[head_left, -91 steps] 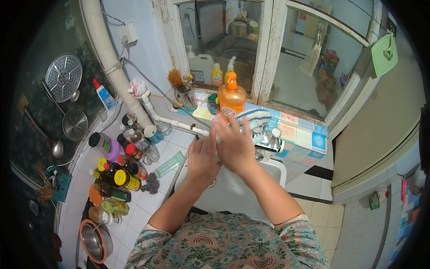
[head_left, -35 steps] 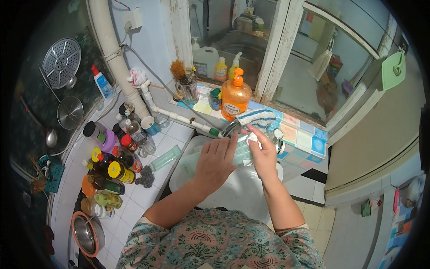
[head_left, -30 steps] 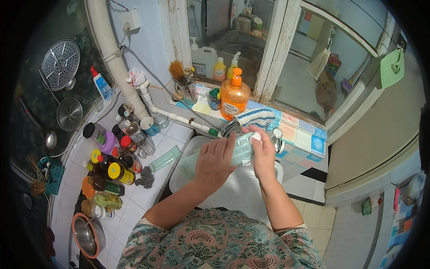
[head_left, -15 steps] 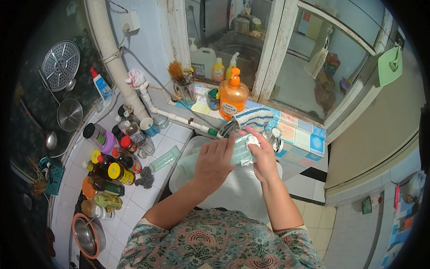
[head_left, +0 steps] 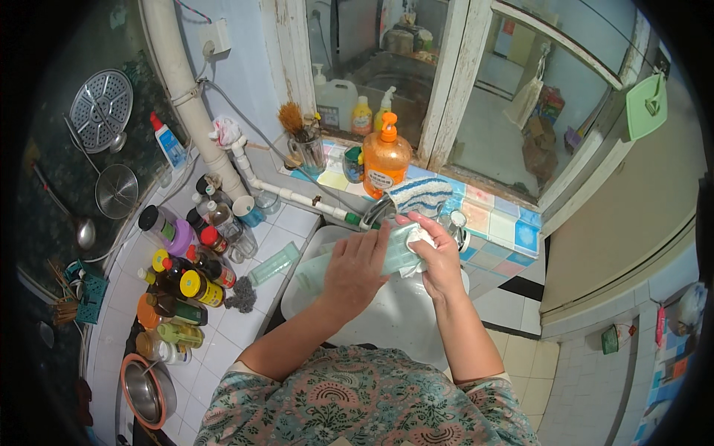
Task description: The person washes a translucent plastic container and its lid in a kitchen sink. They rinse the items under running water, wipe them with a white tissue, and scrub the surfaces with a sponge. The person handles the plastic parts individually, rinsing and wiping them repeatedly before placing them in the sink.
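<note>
Over the white sink (head_left: 387, 327), a long pale-green translucent plastic box (head_left: 315, 273) is held at a slant. My left hand (head_left: 355, 271) is closed round its middle, with the back of the hand upward. At the box's right end, my right hand (head_left: 440, 256) presses a crumpled white cloth or tissue (head_left: 421, 239) against it, thumb on top. The underside of the box and the fingertips beneath it are hidden. A similar pale-green plastic piece (head_left: 274, 264) lies on the tiled counter left of the sink, beside a grey scouring pad (head_left: 241, 295).
Several sauce bottles and jars (head_left: 201, 288) crowd the left counter, with a metal bowl (head_left: 141, 392) nearer me. Behind the sink are the faucet (head_left: 378, 212), an orange pump bottle (head_left: 387, 160) and a striped cloth (head_left: 419, 195). A window (head_left: 439, 82) stands beyond.
The white cloth and the right thumb have shifted slightly on the box's right end. My left hand keeps its hold almost unchanged.
</note>
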`<state>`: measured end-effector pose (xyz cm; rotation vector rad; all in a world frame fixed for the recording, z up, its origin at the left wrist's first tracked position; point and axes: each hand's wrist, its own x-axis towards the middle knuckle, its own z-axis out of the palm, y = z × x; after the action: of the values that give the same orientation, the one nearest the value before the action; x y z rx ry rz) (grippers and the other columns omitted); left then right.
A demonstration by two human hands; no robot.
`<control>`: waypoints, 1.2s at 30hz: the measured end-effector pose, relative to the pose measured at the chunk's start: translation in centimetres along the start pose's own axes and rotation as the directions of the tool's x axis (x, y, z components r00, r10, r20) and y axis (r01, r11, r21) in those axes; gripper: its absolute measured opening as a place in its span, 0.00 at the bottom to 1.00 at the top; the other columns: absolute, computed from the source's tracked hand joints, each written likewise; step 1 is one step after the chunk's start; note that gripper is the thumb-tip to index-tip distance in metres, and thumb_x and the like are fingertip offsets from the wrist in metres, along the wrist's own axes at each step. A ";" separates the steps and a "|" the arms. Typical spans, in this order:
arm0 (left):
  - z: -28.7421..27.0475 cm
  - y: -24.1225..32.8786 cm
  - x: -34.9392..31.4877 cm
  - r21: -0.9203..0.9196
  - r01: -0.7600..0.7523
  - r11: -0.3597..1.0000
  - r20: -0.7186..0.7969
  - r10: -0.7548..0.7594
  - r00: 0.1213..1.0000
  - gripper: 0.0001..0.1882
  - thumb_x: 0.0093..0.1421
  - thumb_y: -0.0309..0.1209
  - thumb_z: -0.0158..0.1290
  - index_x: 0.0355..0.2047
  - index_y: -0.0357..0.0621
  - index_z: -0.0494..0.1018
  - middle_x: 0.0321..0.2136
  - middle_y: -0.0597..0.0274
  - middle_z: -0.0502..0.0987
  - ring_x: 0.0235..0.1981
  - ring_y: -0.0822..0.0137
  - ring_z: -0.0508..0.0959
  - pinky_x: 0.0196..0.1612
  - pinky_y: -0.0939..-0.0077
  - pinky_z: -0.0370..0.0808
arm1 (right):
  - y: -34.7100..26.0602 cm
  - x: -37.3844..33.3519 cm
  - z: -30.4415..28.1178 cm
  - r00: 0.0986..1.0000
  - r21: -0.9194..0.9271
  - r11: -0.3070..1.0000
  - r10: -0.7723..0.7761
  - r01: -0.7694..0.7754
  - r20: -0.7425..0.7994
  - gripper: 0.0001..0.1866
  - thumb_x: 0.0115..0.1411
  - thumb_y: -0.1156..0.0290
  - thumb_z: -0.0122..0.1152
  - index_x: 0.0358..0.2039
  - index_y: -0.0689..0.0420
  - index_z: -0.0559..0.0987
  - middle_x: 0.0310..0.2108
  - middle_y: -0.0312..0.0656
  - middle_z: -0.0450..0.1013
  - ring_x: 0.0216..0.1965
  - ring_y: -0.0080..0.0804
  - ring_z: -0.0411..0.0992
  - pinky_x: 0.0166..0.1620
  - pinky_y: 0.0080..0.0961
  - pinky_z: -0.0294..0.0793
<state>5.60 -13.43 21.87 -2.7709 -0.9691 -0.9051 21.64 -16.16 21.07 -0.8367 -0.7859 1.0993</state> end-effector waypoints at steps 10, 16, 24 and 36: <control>0.9 -0.4 -0.2 -0.070 0.024 0.997 -0.016 -0.025 1.000 0.46 0.34 0.33 0.66 0.56 0.38 0.59 0.43 0.58 0.69 0.44 0.59 0.70 0.46 0.65 0.64 | 0.8 -0.5 -0.3 1.000 0.130 0.991 -0.009 0.011 -0.013 0.21 0.57 0.81 0.45 0.52 0.66 0.67 0.49 0.46 0.70 0.50 0.29 0.67 0.54 0.23 0.64; 0.6 -0.2 -0.1 -0.076 -0.021 0.997 -0.010 0.020 1.000 0.46 0.35 0.33 0.65 0.57 0.39 0.58 0.45 0.57 0.68 0.45 0.59 0.69 0.47 0.64 0.64 | 0.5 -0.8 -0.2 1.000 -0.002 1.000 -0.020 0.020 -0.014 0.20 0.56 0.82 0.48 0.51 0.64 0.68 0.48 0.45 0.71 0.49 0.27 0.67 0.53 0.23 0.64; -0.6 -1.1 1.4 -0.041 0.027 0.999 0.163 -0.020 0.986 0.42 0.44 0.39 0.63 0.57 0.41 0.58 0.47 0.56 0.67 0.47 0.57 0.68 0.51 0.63 0.62 | 1.1 0.6 -3.0 0.972 0.038 0.995 -0.086 0.096 -0.217 0.18 0.57 0.83 0.47 0.50 0.65 0.68 0.44 0.48 0.73 0.43 0.30 0.72 0.47 0.23 0.71; 1.1 -6.8 0.0 -0.840 0.488 0.237 0.408 -0.315 0.857 0.20 0.64 0.38 0.44 0.56 0.48 0.62 0.50 0.62 0.67 0.53 0.69 0.65 0.51 0.69 0.68 | -1.2 -0.8 -5.3 0.971 0.153 0.983 -0.069 0.106 -0.227 0.22 0.58 0.79 0.43 0.55 0.65 0.62 0.49 0.54 0.68 0.50 0.39 0.68 0.53 0.32 0.68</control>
<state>2.16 -7.75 20.07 -3.5795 -1.6918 -1.8646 26.53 -18.17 19.49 -0.7620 -0.5331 0.9590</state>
